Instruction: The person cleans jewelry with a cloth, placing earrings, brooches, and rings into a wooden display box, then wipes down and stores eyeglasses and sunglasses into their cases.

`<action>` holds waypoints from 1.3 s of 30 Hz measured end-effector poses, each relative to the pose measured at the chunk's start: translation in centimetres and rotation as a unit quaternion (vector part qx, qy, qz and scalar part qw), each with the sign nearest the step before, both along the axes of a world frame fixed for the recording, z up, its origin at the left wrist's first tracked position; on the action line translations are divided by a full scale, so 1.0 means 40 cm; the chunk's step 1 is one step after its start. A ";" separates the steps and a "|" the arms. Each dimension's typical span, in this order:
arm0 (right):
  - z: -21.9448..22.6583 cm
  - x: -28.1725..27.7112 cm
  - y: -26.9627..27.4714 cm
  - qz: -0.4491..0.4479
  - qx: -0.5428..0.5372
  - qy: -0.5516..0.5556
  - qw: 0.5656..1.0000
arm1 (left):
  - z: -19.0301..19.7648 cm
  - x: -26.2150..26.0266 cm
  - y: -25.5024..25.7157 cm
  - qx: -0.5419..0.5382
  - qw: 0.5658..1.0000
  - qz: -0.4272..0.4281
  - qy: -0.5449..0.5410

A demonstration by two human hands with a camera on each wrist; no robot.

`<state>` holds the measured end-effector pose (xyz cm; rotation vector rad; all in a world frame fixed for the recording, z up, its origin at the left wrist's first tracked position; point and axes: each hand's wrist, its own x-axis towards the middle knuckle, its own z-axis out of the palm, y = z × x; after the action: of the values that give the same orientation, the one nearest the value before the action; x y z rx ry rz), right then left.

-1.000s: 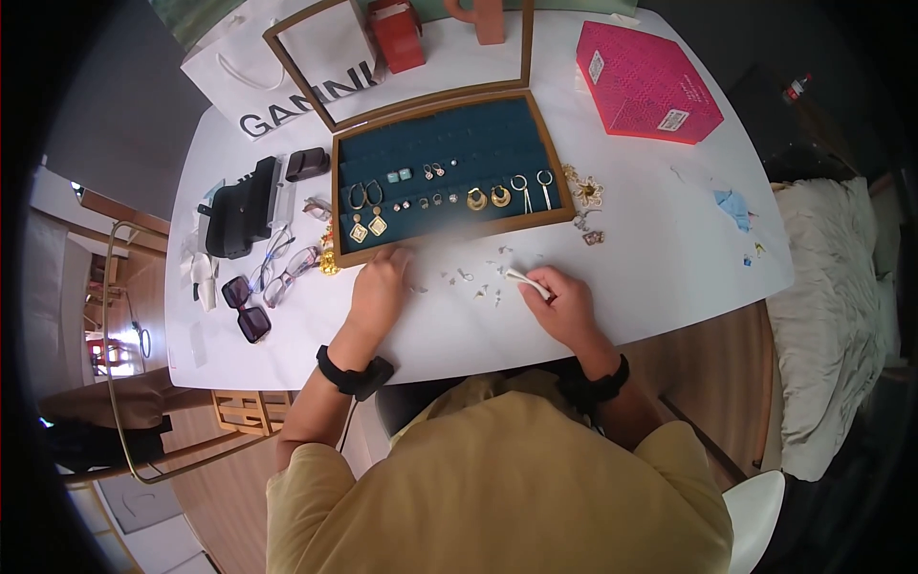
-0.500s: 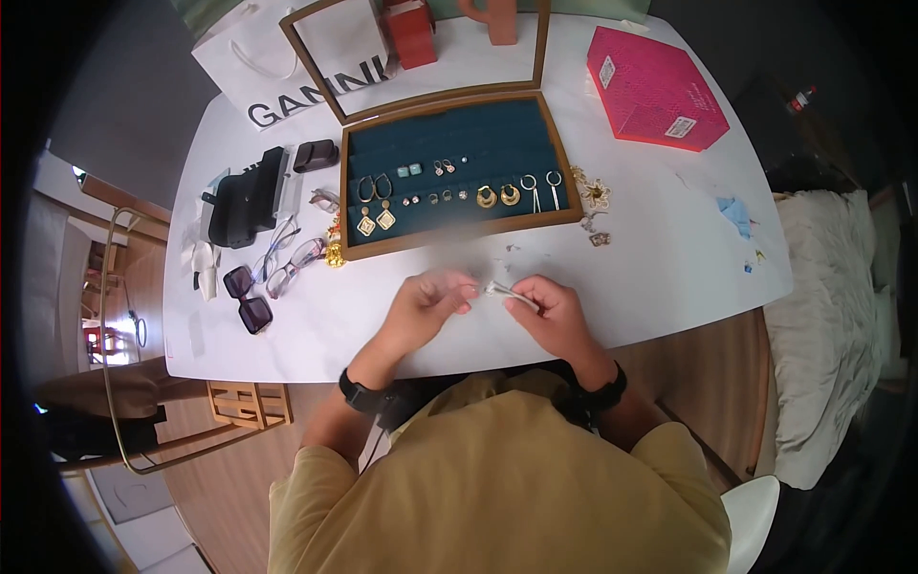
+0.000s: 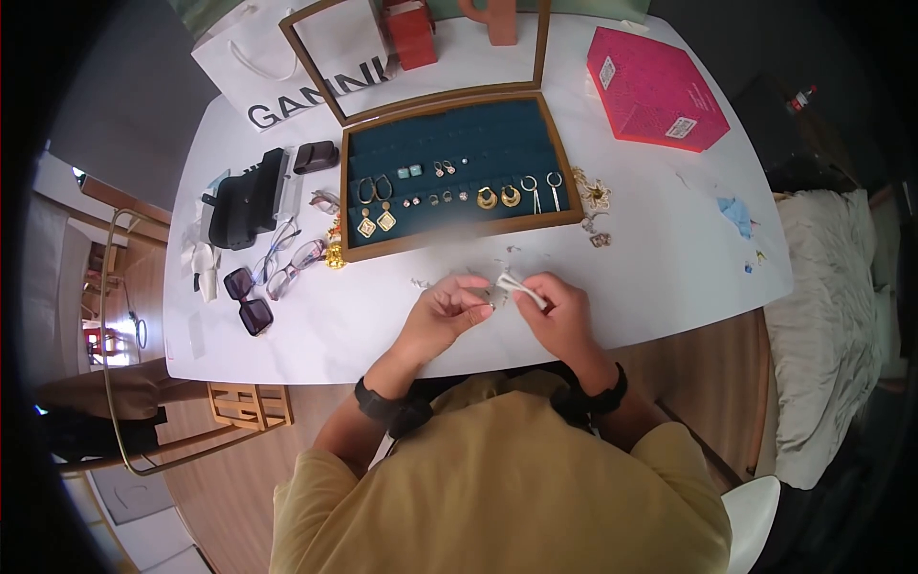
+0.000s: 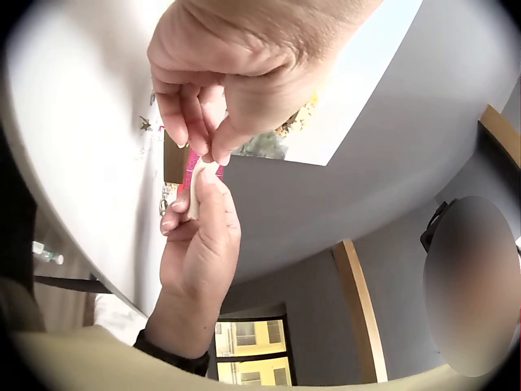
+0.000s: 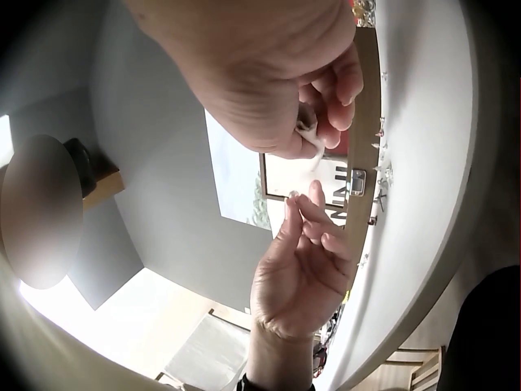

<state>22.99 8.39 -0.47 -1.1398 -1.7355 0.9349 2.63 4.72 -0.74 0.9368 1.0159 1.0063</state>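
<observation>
My right hand [image 3: 559, 311] grips a folded white cloth [image 3: 521, 290] between thumb and fingers, its end sticking out toward the other hand. Facing it, my left hand [image 3: 442, 320] pinches a tiny shiny piece of jewelry [image 5: 294, 195] between thumb and index fingertips; its exact kind is too small to tell. Both hands are raised over the white table, fingertips close together. Small loose jewelry pieces [image 3: 513, 250] lie scattered just beyond and beneath them. Behind stands a wooden jewelry box [image 3: 459, 234] with its glass lid up, several pairs of earrings [image 3: 487, 197] set in its dark teal lining.
Sunglasses [image 3: 254, 315], eyeglasses [image 3: 296, 268] and a black case [image 3: 244, 206] lie to the left. Gold jewelry [image 3: 595, 194] rests by the box's right side. A pink box [image 3: 655, 91] stands at the back right, a white paper bag [image 3: 287, 67] at the back left.
My left hand has moved from the table by the box's front edge to the right and nearer me, facing the cloth. Its fingertips are slightly farther from the cloth than half a second ago.
</observation>
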 end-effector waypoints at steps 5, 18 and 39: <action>0.022 0.022 -0.005 0.080 -0.055 -0.017 0.995 | 0.011 0.008 0.001 0.004 1.000 0.003 0.006; -0.065 0.066 0.027 -0.003 -0.048 -0.030 0.998 | 0.078 -0.065 0.180 0.185 0.958 0.039 0.218; -0.065 0.066 0.026 -0.003 -0.019 -0.025 0.999 | 0.018 -0.073 0.522 0.351 0.742 0.061 0.569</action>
<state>25.64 9.42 -3.08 -1.2032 -1.7600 0.9467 -0.28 25.60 -0.03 2.3065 1.7416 0.8829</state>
